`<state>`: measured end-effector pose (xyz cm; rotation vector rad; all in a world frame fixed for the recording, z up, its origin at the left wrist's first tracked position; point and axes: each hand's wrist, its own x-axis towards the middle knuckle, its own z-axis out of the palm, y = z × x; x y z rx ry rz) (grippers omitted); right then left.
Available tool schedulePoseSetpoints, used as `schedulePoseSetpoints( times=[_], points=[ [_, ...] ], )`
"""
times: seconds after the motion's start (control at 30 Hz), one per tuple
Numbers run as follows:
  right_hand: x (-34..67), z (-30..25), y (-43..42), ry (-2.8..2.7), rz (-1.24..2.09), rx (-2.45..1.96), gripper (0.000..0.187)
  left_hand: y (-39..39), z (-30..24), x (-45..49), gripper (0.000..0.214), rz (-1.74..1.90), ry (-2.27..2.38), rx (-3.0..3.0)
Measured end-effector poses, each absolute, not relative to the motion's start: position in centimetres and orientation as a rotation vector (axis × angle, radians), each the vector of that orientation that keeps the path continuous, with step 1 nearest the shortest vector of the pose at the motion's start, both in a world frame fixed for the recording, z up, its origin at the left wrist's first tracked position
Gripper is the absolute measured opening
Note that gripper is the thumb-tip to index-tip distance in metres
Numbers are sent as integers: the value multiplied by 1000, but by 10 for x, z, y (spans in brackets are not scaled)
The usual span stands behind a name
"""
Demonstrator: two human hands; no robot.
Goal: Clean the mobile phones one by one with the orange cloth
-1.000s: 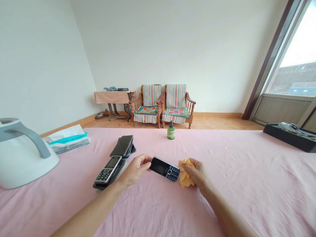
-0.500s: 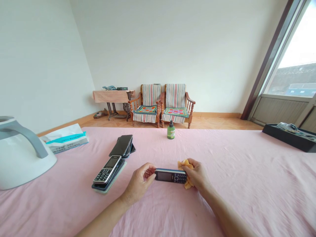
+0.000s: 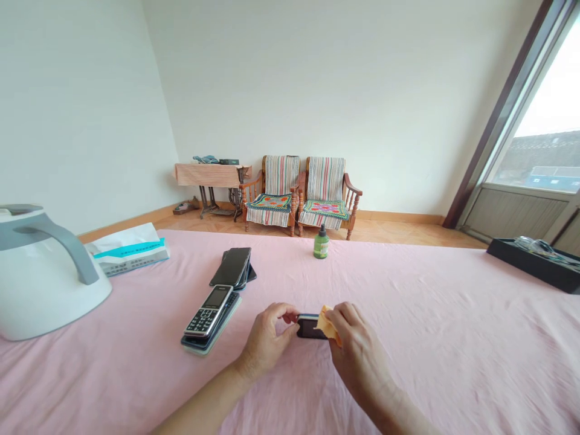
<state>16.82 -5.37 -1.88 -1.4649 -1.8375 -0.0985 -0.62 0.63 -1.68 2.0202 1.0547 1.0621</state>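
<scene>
My left hand (image 3: pixel 268 338) pinches the left end of a dark keypad phone (image 3: pixel 310 327) with a blue-white edge, screen facing me. A yellow cloth (image 3: pixel 327 326) is bunched in the fingers of my right hand (image 3: pixel 360 347). That hand presses the cloth over the phone's right part, so the keypad is hidden. To the left lies a stack of phones, a silver-black keypad phone (image 3: pixel 209 311) on top. Just behind it is another pile, topped by a black smartphone (image 3: pixel 233 266).
A white kettle (image 3: pixel 49 278) with a grey handle stands at far left, beside a tissue pack (image 3: pixel 131 248). A green bottle (image 3: pixel 321 243) stands at the back, and a black box (image 3: pixel 528 263) of cables at far right. Pink cloth (image 3: pixel 453 338) covers the surface.
My right hand and the cloth have moved from the phone's right end onto its front, covering the keypad. My left hand keeps its hold. The view has shifted slightly.
</scene>
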Motion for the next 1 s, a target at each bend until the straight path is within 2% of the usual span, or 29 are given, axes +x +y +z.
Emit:
schedulePoseSetpoints(
  times=[0.33,0.57,0.73,1.0],
  points=[
    [138,-19,-48,-1990,-73,-1387,37,7,-20,-7,7,1086,1063,2000],
    [169,-23,-54,-1872,-332,-1541,32,7,-17,-8,12,1050,1046,1956],
    [151,-20,-55,-1973,-272,-1408,40,7,-15,-8,9,1031,1011,1932],
    [147,-17,-57,-2067,-251,-1391,31,4,-11,-7,8,1016,988,1919]
  ],
)
